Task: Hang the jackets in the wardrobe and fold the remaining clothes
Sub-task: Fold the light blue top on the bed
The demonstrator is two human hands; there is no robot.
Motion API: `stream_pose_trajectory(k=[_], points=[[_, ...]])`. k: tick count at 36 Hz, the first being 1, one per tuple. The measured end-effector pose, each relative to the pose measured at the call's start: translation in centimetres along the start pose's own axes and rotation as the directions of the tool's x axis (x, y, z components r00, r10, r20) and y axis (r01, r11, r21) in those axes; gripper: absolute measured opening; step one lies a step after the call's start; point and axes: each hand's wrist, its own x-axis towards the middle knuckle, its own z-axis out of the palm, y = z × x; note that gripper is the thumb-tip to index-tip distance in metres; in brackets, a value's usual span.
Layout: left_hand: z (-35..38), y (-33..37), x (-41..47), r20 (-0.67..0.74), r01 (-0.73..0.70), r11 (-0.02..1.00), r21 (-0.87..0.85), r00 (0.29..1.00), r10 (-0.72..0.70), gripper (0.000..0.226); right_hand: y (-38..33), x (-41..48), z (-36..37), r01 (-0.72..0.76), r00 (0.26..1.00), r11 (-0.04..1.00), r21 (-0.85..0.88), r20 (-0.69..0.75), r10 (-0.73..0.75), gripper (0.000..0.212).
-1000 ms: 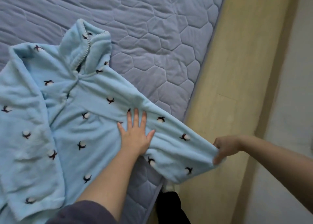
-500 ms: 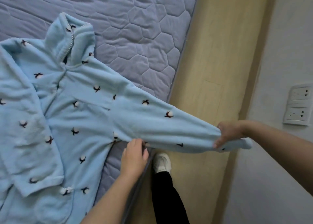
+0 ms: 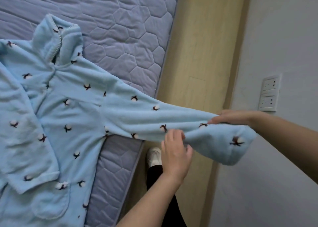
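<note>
I can read no words, numbers or brand marks anywhere. The light blue fleece top (image 3: pixel 68 106) in my hands carries only a pattern of small cotton bolls. The wall sockets (image 3: pixel 269 92) show only their pin holes, and any lettering there is too small to make out.

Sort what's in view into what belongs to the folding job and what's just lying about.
In the job: blue fleece top, spread on the mattress; its sleeve, pulled out past the bed edge; right hand gripping it near the cuff; left hand at its lower edge.
Just there: wall sockets; white shoe; wooden floor.
</note>
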Motion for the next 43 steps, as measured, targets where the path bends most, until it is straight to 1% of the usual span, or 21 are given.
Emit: stream_pose_trajectory(k=[2, 3, 5, 7, 9, 11, 14, 15, 17, 20, 22, 26, 28, 30, 31, 32, 34, 36, 37, 41, 43], points=[[-0.6, 1.0, -0.5, 0.070, -0.245, 0.968, -0.054, 0.966, 0.248, 0.045, -1.0, -0.9, 0.1, 0.002, 0.999, 0.986, 0.167, 0.053, -0.011, 0.034], [-1.1, 1.3, -0.6, 0.130, -0.281, 0.953, -0.116, 0.947, 0.295, 0.057, -1.6, -1.3, 0.5, 0.004, 0.997, 0.962, 0.272, 0.077, -0.026, 0.038], [-2.4, 1.7, -0.6, 0.214, -0.210, 0.942, -0.260, 0.939, 0.268, 0.080, -3.3, -2.0, 1.8, 0.052, 0.988, 0.880, 0.471, 0.102, -0.113, 0.038], [-4.0, 1.9, -0.7, 0.214, -0.057, 0.909, -0.412, 0.964, 0.157, 0.096, -5.4, -2.4, 3.4, 0.135, 0.958, 0.784, 0.606, 0.123, -0.259, 0.041], [-6.7, 2.2, -0.5, 0.183, 0.098, 0.807, -0.582, 0.983, 0.012, 0.100, -7.8, -2.7, 5.5, 0.166, 0.929, 0.741, 0.651, 0.150, -0.339, 0.052], [-9.3, 1.4, -0.2, 0.098, 0.172, 0.719, -0.673, 0.985, -0.144, 0.087, -10.1, -2.7, 7.9, 0.181, 0.906, 0.726, 0.663, 0.175, -0.385, 0.056], [-14.0, -1.2, -0.3, -0.114, 0.132, 0.645, -0.752, 0.939, -0.325, 0.023, -13.6, -2.3, 12.5, 0.201, 0.866, 0.750, 0.630, 0.243, -0.437, 0.054], [-15.8, -2.5, -0.4, -0.168, 0.104, 0.598, -0.795, 0.909, -0.381, 0.013, -14.7, -2.2, 14.1, 0.209, 0.853, 0.756, 0.621, 0.262, -0.451, 0.051], [-19.9, -5.8, -1.1, -0.252, 0.066, 0.569, -0.819, 0.850, -0.462, 0.021, -16.7, -1.8, 17.3, 0.231, 0.853, 0.761, 0.607, 0.249, -0.458, 0.044], [-26.8, -12.2, -2.9, -0.296, 0.074, 0.565, -0.822, 0.792, -0.535, 0.024, -18.8, -0.5, 22.2, 0.303, 0.902, 0.806, 0.509, 0.121, -0.415, 0.036], [-31.7, -17.5, -4.3, -0.311, 0.151, 0.583, -0.798, 0.726, -0.614, 0.034, -19.6, 0.8, 25.7, 0.323, 0.924, 0.828, 0.458, 0.038, -0.381, 0.034], [-39.5, -27.9, -7.8, -0.316, 0.473, 0.661, -0.583, 0.617, -0.721, 0.020, -20.7, 3.9, 32.6, 0.258, 0.964, 0.911, 0.323, -0.027, -0.264, 0.035], [-41.7, -32.1, -9.9, -0.309, 0.581, 0.633, -0.512, 0.562, -0.767, 0.022, -21.3, 5.5, 35.4, 0.233, 0.971, 0.952, 0.197, -0.098, -0.217, 0.033], [-42.3, -35.0, -11.3, -0.320, 0.667, 0.578, -0.470, 0.481, -0.816, 0.036, -21.7, 7.0, 37.2, 0.219, 0.962, 0.973, 0.072, -0.184, -0.203, 0.031], [-42.1, -36.3, -12.0, -0.317, 0.697, 0.560, -0.448, 0.462, -0.828, 0.038, -22.0, 7.9, 37.9, 0.208, 0.955, 0.978, -0.002, -0.215, -0.203, 0.030], [-41.6, -37.3, -12.5, -0.305, 0.713, 0.556, -0.427, 0.465, -0.831, 0.036, -22.2, 8.7, 38.5, 0.190, 0.949, 0.979, -0.076, -0.240, -0.203, 0.029], [-39.3, -38.2, -12.8, -0.233, 0.720, 0.568, -0.397, 0.520, -0.822, 0.021, -22.5, 9.9, 38.7, 0.158, 0.932, 0.962, -0.222, -0.287, -0.219, 0.027], [-35.9, -37.5, -12.6, -0.113, 0.710, 0.561, -0.426, 0.573, -0.811, 0.008, -22.7, 11.0, 37.9, 0.142, 0.906, 0.919, -0.369, -0.325, -0.270, 0.026], [-34.0, -36.7, -12.1, -0.046, 0.695, 0.545, -0.470, 0.597, -0.801, 0.011, -22.7, 11.4, 37.2, 0.133, 0.890, 0.892, -0.432, -0.343, -0.299, 0.026], [-26.4, -32.3, -8.5, 0.196, 0.646, 0.384, -0.660, 0.642, -0.742, 0.019, -23.6, 13.3, 32.6, 0.102, 0.808, 0.804, -0.586, -0.422, -0.411, 0.032], [-22.9, -30.1, -5.6, 0.323, 0.648, 0.242, -0.722, 0.624, -0.711, 0.017, -24.4, 14.5, 29.6, 0.122, 0.748, 0.773, -0.623, -0.454, -0.484, 0.042]])
